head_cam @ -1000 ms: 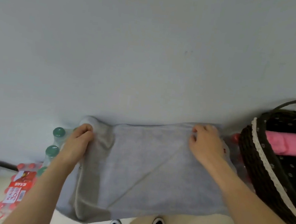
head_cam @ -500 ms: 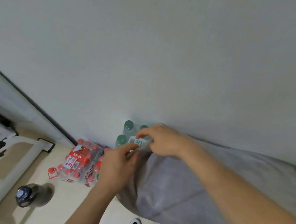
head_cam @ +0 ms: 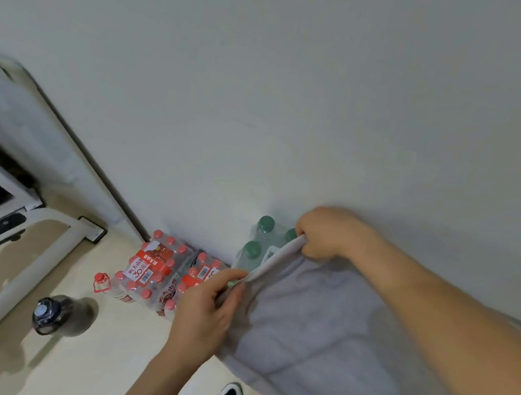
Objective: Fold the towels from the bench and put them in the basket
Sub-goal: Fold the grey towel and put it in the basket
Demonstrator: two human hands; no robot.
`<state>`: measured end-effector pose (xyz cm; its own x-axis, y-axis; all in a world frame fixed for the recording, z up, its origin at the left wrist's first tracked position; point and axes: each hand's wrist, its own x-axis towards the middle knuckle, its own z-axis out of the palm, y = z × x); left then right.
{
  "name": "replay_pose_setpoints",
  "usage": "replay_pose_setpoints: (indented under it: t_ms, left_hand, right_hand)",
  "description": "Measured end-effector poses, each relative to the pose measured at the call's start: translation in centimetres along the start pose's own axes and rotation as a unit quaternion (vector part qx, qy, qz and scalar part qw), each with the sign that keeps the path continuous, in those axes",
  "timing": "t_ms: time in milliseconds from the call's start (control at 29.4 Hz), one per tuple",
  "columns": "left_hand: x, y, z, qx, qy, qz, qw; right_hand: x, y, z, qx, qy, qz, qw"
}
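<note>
folding: grey towel (head_cam: 320,324) is held by its 9 o'clock edge.
left hand (head_cam: 207,307): edge is pinched.
right hand (head_cam: 329,232): edge is gripped at 1 o'clock.

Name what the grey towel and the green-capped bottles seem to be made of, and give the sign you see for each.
The grey towel: probably soft cotton cloth, matt; it drapes and creases along its held edge. The green-capped bottles: likely clear plastic, glossy; the bodies look see-through, with opaque caps.

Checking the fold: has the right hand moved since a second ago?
Yes, leftward. The right hand was far right of the green-capped bottles; now it grips the grey towel beside them.
</note>
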<state>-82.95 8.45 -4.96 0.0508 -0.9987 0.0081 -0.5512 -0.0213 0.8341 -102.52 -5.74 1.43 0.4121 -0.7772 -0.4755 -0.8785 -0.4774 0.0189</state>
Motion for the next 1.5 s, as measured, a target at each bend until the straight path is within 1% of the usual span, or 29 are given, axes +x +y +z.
replay_pose_setpoints:
  t_ms: [102, 204, 272, 340, 408, 476, 510, 578, 646, 714, 850, 884, 952, 1054, 1122, 1190, 1258, 1292, 1360, 1394, 1428, 1496]
  left_hand:
    - [0.2, -1.0, -0.2, -0.009, 0.007, -0.036, 0.999]
    - [0.3, -1.5, -0.5, -0.002, -0.008, -0.048, 0.999]
    - [0.4, -2.0, -0.8, 0.003, -0.011, -0.063, 0.998]
    - [0.5, -2.5, -1.2, 0.001, -0.002, -0.083, 0.997]
    - [0.5, -2.9, -1.3, -0.008, 0.007, -0.102, 0.995]
    - [0.4, -3.1, -1.4, -0.018, 0.020, -0.126, 0.992]
    - [0.3, -3.2, -1.3, -0.023, 0.029, -0.139, 0.990]
    - [0.3, -3.6, -1.2, -0.049, 0.044, -0.164, 0.984]
    - [0.2, -4.2, -1.1, -0.075, 0.043, -0.185, 0.979]
    - [0.0, -4.7, -1.0, -0.105, 0.022, -0.201, 0.974]
    - [-0.8, -5.2, -1.5, -0.196, -0.042, -0.258, 0.945]
    - [-0.8, -5.3, -1.7, -0.215, -0.055, -0.266, 0.938]
    - [-0.9, -5.5, -2.1, -0.235, -0.072, -0.271, 0.931]
    - [-0.8, -6.2, -2.0, -0.214, -0.052, -0.282, 0.934]
    - [-0.9, -6.7, -1.9, -0.225, -0.050, -0.309, 0.923]
    - [-1.1, -6.7, -2.0, -0.267, -0.068, -0.322, 0.906]
    - [-1.4, -6.7, -2.3, -0.297, -0.104, -0.316, 0.895]
    - [-1.6, -6.9, -2.4, -0.314, -0.120, -0.316, 0.887]
    - [-2.1, -7.5, -2.6, -0.332, -0.145, -0.328, 0.872]
    - [-2.4, -7.8, -2.6, -0.328, -0.151, -0.334, 0.871]
    - [-2.7, -7.9, -2.7, -0.319, -0.151, -0.334, 0.874]
    - [-3.2, -7.9, -2.8, -0.305, -0.135, -0.328, 0.884]
  right_hand:
    - [1.0, -0.2, -0.8, 0.027, 0.037, 0.028, 0.999]
    - [2.2, -0.8, -0.6, 0.025, 0.063, 0.043, 0.997]
    - [3.2, -1.2, -0.3, 0.056, 0.097, 0.046, 0.993]
    - [4.2, -1.5, 0.0, 0.138, 0.126, 0.028, 0.982]
    - [5.0, -1.9, 0.8, 0.204, 0.177, -0.003, 0.963]
    - [5.5, -2.5, 2.3, 0.222, 0.231, -0.024, 0.947]
    - [5.5, -2.8, 3.1, 0.224, 0.244, -0.033, 0.943]
    - [5.3, -3.3, 4.8, 0.219, 0.236, -0.037, 0.946]
    - [4.9, -3.6, 6.4, 0.203, 0.230, -0.021, 0.952]
    - [4.5, -4.0, 7.4, 0.177, 0.235, 0.016, 0.956]
    - [3.6, -5.6, 9.1, 0.121, 0.172, 0.072, 0.975]
    - [3.5, -6.1, 9.5, 0.118, 0.171, 0.082, 0.975]
    - [3.4, -6.8, 10.1, 0.117, 0.181, 0.098, 0.972]
    - [3.6, -6.8, 10.0, 0.115, 0.158, 0.107, 0.975]
    - [3.4, -6.9, 9.4, 0.121, 0.146, 0.116, 0.975]
    - [2.7, -7.3, 8.7, 0.130, 0.132, 0.127, 0.975]
    - [1.0, -8.2, 8.2, 0.155, 0.152, 0.131, 0.967]
    - [-0.3, -9.0, 8.1, 0.195, 0.192, 0.127, 0.954]
    - [-3.0, -11.0, 8.6, 0.301, 0.271, 0.116, 0.907]
    - [-4.2, -12.2, 9.2, 0.322, 0.294, 0.109, 0.893]
    - [-5.4, -13.6, 10.0, 0.312, 0.289, 0.102, 0.899]
    - [-7.1, -16.6, 11.4, 0.238, 0.259, 0.083, 0.932]
